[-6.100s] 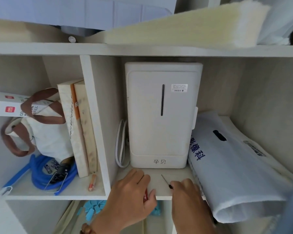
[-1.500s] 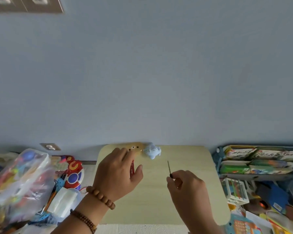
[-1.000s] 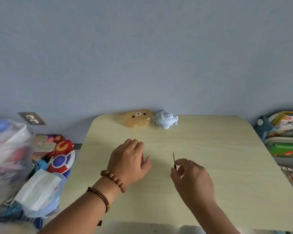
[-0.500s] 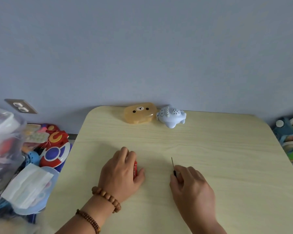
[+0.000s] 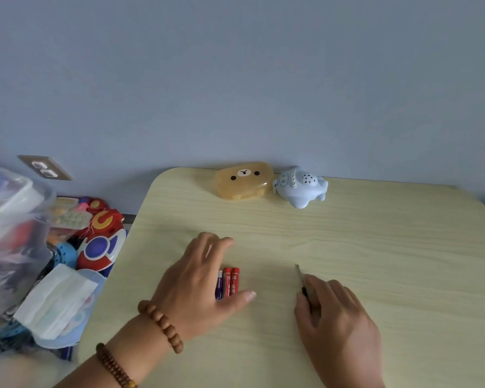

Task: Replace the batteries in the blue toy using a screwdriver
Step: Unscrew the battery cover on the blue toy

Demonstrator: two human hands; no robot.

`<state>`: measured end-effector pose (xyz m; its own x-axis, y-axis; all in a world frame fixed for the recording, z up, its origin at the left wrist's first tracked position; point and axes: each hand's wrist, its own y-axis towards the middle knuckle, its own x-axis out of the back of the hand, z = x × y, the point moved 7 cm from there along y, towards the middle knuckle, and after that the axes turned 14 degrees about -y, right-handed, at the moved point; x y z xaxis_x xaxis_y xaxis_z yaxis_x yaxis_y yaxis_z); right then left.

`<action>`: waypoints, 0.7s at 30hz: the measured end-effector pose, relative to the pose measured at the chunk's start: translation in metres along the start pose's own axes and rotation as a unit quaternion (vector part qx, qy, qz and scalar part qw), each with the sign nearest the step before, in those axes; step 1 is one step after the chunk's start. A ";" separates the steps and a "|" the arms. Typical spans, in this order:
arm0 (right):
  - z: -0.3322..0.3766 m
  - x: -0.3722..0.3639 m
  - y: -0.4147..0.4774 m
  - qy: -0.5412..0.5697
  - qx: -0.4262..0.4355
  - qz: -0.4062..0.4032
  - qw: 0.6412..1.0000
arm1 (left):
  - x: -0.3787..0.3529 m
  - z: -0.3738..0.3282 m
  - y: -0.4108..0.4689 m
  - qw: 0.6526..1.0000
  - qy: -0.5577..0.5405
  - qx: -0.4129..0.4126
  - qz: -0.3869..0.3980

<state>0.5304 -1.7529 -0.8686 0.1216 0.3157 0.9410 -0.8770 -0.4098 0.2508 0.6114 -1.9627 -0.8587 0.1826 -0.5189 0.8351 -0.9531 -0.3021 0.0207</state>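
The light blue toy (image 5: 301, 187) stands at the far edge of the pale wooden table (image 5: 375, 247), next to the wall. Three small batteries (image 5: 228, 282), two red and one purple, lie side by side on the table. My left hand (image 5: 199, 284) rests flat just left of them, fingers spread, thumb below them. My right hand (image 5: 336, 317) lies on the table to the right, closed around a thin screwdriver (image 5: 300, 277) whose metal tip points away from me.
A tan bear-face case (image 5: 244, 180) sits left of the blue toy. Left of the table are a clear bag of toys (image 5: 9, 233), a red and blue toy (image 5: 101, 242) and a packet of face masks (image 5: 53, 301). A wall socket (image 5: 44, 168) is low on the wall.
My left hand has opened and laid the batteries on the table, where they now show beside it. My right hand has lowered to the table with the screwdriver. The view moved closer.
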 end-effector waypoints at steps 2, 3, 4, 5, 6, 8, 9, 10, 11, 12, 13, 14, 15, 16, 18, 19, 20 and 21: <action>0.000 0.000 0.002 0.001 0.006 -0.015 1.000 | 0.007 0.011 0.003 0.996 -0.014 -0.057 0.065; 0.000 0.000 0.004 0.000 0.011 -0.021 1.000 | 0.010 0.017 0.004 0.992 -0.012 -0.080 0.094; 0.000 0.000 0.005 -0.004 0.013 -0.028 1.000 | 0.013 0.023 0.006 0.989 -0.008 -0.096 0.114; 0.000 -0.001 0.006 -0.007 0.017 -0.031 0.999 | 0.013 0.028 0.007 0.986 -0.008 -0.108 0.124; 0.001 -0.001 0.008 -0.011 0.020 -0.030 0.999 | 0.012 0.031 0.009 0.985 -0.012 -0.116 0.127; 0.003 -0.003 0.012 -0.024 0.035 -0.027 0.999 | 0.005 0.032 0.011 0.982 -0.031 -0.132 0.129; 0.004 -0.004 0.014 -0.030 0.043 -0.024 0.998 | 0.001 0.032 0.012 0.981 -0.042 -0.139 0.130; 0.004 -0.007 0.016 -0.031 0.049 -0.017 0.998 | -0.003 0.031 0.014 0.979 -0.051 -0.147 0.133; 0.004 -0.008 0.017 -0.030 0.051 -0.011 0.998 | -0.006 0.029 0.015 0.977 -0.060 -0.152 0.137; 0.003 -0.008 0.018 -0.026 0.050 -0.006 0.998 | -0.008 0.028 0.017 0.975 -0.070 -0.158 0.140; 0.003 -0.008 0.019 -0.019 0.051 -0.004 0.999 | -0.009 0.028 0.018 0.972 -0.082 -0.165 0.143; 0.003 -0.008 0.020 -0.014 0.051 -0.001 0.999 | -0.009 0.028 0.017 0.970 -0.095 -0.171 0.146; 0.004 -0.008 0.021 -0.010 0.050 -0.001 0.999 | -0.009 0.028 0.018 0.968 -0.105 -0.176 0.148; 0.004 -0.008 0.022 -0.007 0.049 -0.001 0.999 | -0.009 0.028 0.018 0.967 -0.111 -0.179 0.147; 0.004 -0.007 0.023 -0.007 0.042 -0.003 0.999 | -0.008 0.029 0.019 0.967 -0.116 -0.186 0.132; 0.004 -0.007 0.022 -0.008 0.037 -0.004 0.999 | -0.008 0.029 0.018 0.966 -0.120 -0.193 0.126; 0.003 -0.007 0.020 -0.006 0.031 -0.006 0.999 | -0.008 0.028 0.017 0.964 -0.127 -0.198 0.121; 0.002 -0.007 0.018 -0.001 0.023 -0.008 1.000 | -0.008 0.029 0.016 0.963 -0.132 -0.204 0.115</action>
<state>0.5149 -1.7642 -0.8698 0.1367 0.3219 0.9369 -0.8528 -0.4430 0.2767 0.6017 -1.9859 -0.8812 -0.0413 -0.7359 0.6759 -0.9815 0.1564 0.1103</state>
